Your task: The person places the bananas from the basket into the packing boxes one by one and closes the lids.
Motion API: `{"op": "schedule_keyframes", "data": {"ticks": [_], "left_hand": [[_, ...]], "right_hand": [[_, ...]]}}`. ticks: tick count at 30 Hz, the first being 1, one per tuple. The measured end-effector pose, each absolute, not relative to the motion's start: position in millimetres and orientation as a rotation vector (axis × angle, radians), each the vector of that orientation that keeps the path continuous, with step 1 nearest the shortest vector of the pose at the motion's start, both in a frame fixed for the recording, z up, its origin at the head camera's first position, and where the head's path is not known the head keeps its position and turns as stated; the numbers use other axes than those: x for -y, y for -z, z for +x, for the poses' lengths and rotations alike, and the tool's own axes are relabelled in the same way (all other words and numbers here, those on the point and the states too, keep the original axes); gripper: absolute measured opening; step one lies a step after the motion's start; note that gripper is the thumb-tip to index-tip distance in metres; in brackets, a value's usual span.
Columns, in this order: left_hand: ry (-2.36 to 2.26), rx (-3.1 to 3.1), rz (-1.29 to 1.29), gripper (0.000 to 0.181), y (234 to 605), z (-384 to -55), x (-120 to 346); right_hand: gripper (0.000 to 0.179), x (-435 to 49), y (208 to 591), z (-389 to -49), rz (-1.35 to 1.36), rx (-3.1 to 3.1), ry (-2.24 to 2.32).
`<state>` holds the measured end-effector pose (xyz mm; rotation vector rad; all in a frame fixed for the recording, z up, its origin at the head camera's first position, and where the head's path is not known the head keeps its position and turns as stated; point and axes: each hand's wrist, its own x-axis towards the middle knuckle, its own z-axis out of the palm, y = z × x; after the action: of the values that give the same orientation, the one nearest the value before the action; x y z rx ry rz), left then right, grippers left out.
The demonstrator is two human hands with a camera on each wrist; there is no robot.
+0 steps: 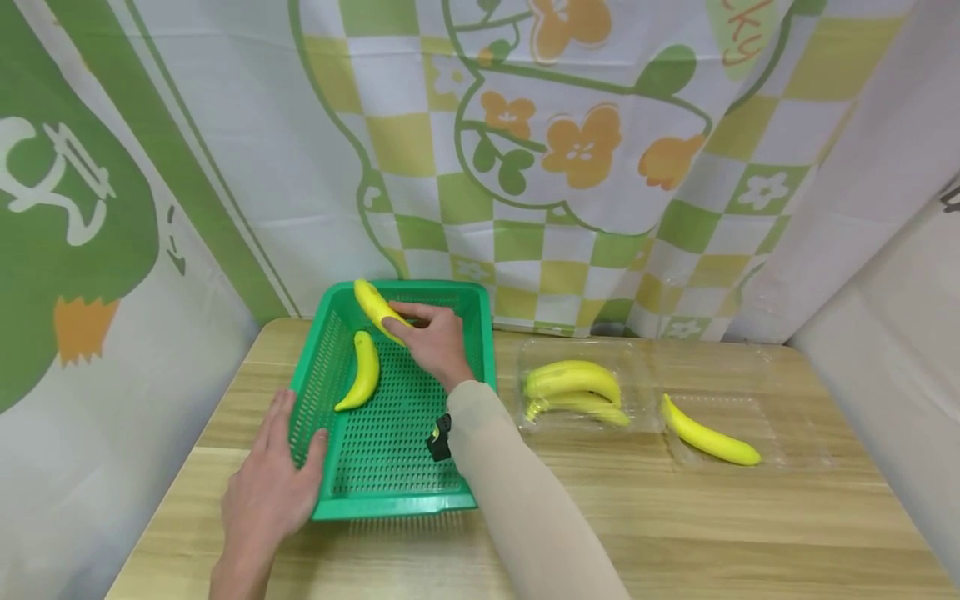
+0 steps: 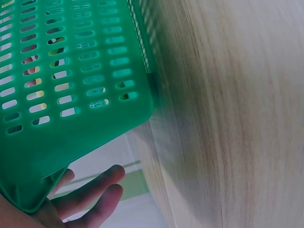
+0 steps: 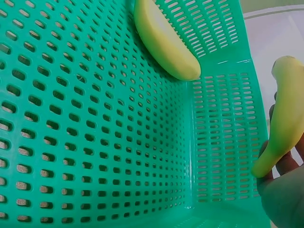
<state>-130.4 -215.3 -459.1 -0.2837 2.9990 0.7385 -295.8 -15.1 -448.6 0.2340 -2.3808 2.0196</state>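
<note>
My right hand point(image 1: 435, 337) grips a yellow banana point(image 1: 375, 305) over the far end of a green plastic basket point(image 1: 397, 505). In the right wrist view that held banana point(image 3: 289, 109) shows at the right edge, above the basket's end wall. A second banana point(image 1: 365, 372) lies on the perforated floor, along the left side. My left hand point(image 1: 276, 479) rests at the basket's left rim near the front corner. From the left wrist view, the fingers point(image 2: 102, 190) extend under the rim and the thumb is hidden.
Right of the basket stands a clear plastic box point(image 1: 637, 358) with bananas point(image 1: 573, 383) inside. Beside it, another banana point(image 1: 708, 435) lies in an opened clear box point(image 1: 780, 433). All rest on a wooden table point(image 1: 675, 533). A patterned curtain point(image 1: 540, 208) hangs behind.
</note>
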Motion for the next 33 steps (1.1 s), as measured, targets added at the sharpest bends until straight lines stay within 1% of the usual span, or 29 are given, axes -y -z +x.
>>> {"op": "schedule_keyframes", "data": {"ticks": [4,8,18,23,33], "left_hand": [[-0.723,-2.991,-0.289,0.078,458,-130,215],[-0.726,-2.996,-0.291,0.078,458,-129,214],[-0.717,-2.986,-0.316,0.080,457,-131,215],[-0.706,-2.991,-0.313,0.080,457,-131,215],[-0.701,-2.990,-0.307,0.079,456,-131,214]], "right_hand": [[0.031,16,449,-295,0.262,2.371,-2.025],[0.031,15,447,-295,0.229,2.334,-2.077],[0.029,2,421,-289,0.184,2.312,-2.165],[0.027,-10,403,-289,0.229,2.341,-2.112],[0.031,-44,382,-283,0.298,2.463,-2.016]]}}
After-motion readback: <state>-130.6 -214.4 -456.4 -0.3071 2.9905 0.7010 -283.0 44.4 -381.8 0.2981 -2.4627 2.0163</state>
